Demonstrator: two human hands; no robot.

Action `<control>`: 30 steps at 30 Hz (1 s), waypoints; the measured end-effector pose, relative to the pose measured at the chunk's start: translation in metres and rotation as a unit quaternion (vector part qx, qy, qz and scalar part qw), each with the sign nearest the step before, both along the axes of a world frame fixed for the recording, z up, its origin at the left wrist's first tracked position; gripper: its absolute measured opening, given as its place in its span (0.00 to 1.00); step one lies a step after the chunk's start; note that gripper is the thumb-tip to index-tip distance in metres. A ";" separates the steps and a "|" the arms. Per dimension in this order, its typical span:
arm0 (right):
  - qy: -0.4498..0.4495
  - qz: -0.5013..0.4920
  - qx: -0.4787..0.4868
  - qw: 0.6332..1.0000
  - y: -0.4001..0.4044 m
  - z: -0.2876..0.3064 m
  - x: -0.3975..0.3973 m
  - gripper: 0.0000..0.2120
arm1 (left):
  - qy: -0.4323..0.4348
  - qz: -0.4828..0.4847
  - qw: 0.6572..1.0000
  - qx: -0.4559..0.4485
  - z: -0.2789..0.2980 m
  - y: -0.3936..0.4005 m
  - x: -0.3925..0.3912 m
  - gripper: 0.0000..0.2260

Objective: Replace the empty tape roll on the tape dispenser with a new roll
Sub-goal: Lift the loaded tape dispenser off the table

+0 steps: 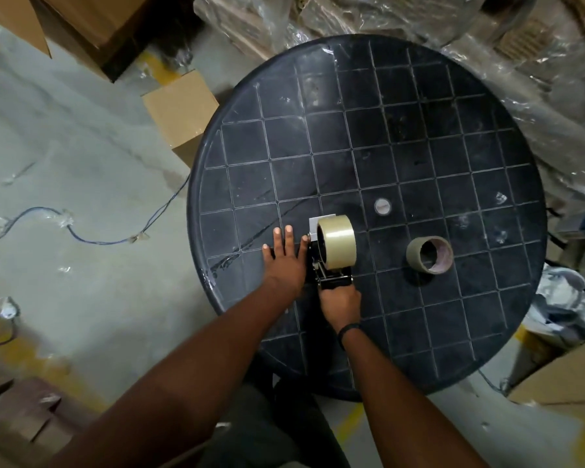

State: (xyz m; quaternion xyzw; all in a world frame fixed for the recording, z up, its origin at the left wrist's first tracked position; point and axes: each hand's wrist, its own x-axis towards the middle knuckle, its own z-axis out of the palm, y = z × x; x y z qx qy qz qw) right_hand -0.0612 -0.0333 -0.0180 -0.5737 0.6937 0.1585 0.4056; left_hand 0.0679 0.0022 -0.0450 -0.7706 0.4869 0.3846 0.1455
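Note:
A tape dispenser (328,275) with a black handle stands on the round black table (419,146). A full roll of clear tape (338,241) sits on its spindle. My right hand (340,307) is closed around the dispenser's handle from the near side. My left hand (286,260) lies flat on the table, fingers spread, its thumb side against the dispenser's left side. The empty cardboard core (429,255) lies on the table to the right of the dispenser, apart from both hands.
A small round cap (382,206) marks the table's middle. Cardboard boxes (183,109) stand on the floor at left and back. Plastic-wrapped bundles (537,79) crowd the far and right sides. A blue wire (92,238) trails on the floor.

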 end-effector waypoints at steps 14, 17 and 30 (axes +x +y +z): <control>-0.029 -0.072 -0.025 0.997 0.003 -0.003 -0.012 0.20 | -0.005 0.015 1.000 -0.001 -0.002 -0.001 -0.004 0.61; -0.024 -0.074 -0.025 0.997 0.007 -0.002 -0.016 0.19 | 0.004 0.018 1.000 0.002 0.001 -0.002 -0.004 0.61; 0.013 0.054 -0.010 0.998 0.119 0.015 -0.163 0.14 | 0.012 0.017 1.000 -0.009 0.000 0.001 -0.001 0.62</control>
